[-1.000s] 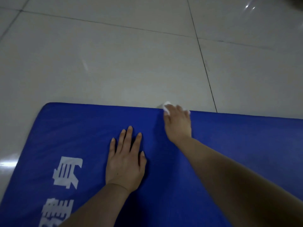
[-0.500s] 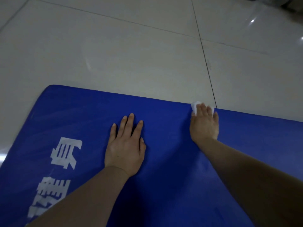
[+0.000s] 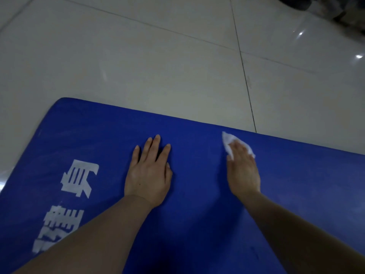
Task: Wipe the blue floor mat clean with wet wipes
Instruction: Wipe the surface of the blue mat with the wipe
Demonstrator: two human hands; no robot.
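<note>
Pressing a white wet wipe [image 3: 230,139] flat under straight fingers, the right hand [image 3: 242,171] works near the far edge of the blue floor mat [image 3: 197,224] lying on pale floor tiles [image 3: 158,56]; the left hand [image 3: 148,173] rests open, palm down, bracing it. Wiping looks underway, with how much remains unclear. White printed characters [image 3: 78,177] at left are not legible

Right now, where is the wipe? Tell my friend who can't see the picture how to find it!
Find the big blue floor mat lying on the pale tiled floor. Two hands rest on it; go to the right hand, near the mat's far edge. The wet wipe is the small crumpled white piece peeking out from under its fingers, the only loose white thing, unlike the flat white lettering.
</note>
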